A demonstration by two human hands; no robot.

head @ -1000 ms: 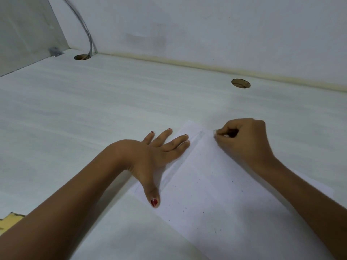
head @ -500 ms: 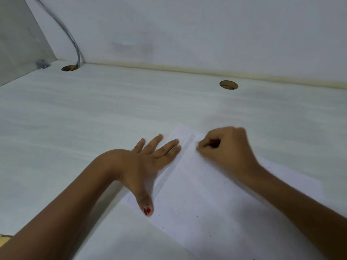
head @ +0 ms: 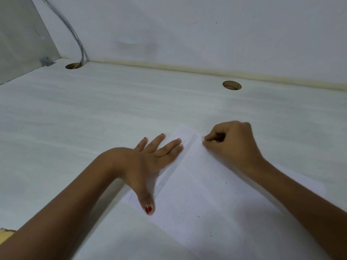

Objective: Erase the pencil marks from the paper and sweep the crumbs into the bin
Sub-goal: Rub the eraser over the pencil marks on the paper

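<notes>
cable hole [head: 231, 85] at twelve o'clock; spread left hand [head: 150, 158] is pinning the paper [head: 206, 194], right hand [head: 231, 145] pinching a mostly hidden eraser [head: 203, 139].

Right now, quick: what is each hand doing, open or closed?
Left hand: open, flat on the paper.
Right hand: closed, pinching a small eraser, barely visible.

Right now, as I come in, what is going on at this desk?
A person is working on a paper lying on the desk. The left hand lies flat with straight fingers on the paper's left edge and pins it. The right hand is curled and pinches a small thing, probably an eraser, mostly hidden, against the paper near its far corner. Dark crumbs are scattered over the paper. No bin is in view.
</notes>
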